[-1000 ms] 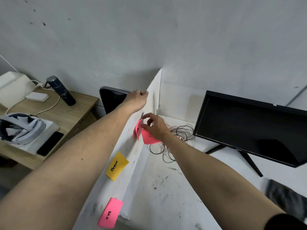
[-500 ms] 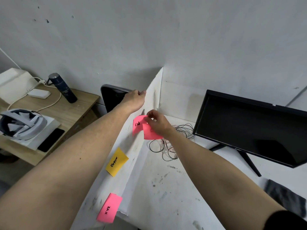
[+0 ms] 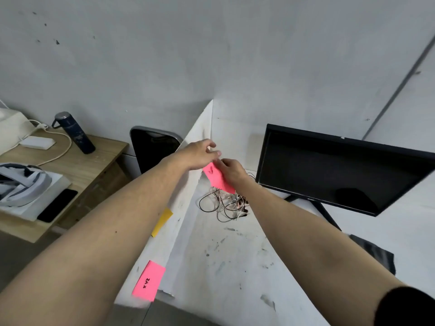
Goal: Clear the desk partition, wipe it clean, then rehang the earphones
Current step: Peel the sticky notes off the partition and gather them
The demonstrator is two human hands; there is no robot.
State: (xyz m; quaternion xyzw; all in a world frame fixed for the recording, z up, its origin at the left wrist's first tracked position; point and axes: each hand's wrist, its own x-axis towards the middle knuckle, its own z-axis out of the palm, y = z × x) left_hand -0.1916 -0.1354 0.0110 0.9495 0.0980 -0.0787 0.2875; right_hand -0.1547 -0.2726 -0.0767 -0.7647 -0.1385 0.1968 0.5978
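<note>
The white, scuffed desk partition [image 3: 188, 222] keeps 2 paper notes stuck on it, 1 yellow [image 3: 162, 221] and 1 pink near the front [image 3: 148, 280]. The right hand [image 3: 231, 170] pinches a third pink sticky note [image 3: 217, 178] just off the panel. The left hand [image 3: 200, 154] rests loosely spread against the top edge. The tangled black and white earphones [image 3: 226, 204] lie on the desk beside the panel. Best to peel slowly along the glue strip, bracing the panel.

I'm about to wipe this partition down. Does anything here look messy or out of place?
Yes. The earphones lie in a tangled heap on the desk by the partition, not hung up. A yellow note and a pink note are stuck to the partition, and dark smudges mark the desk.
</note>
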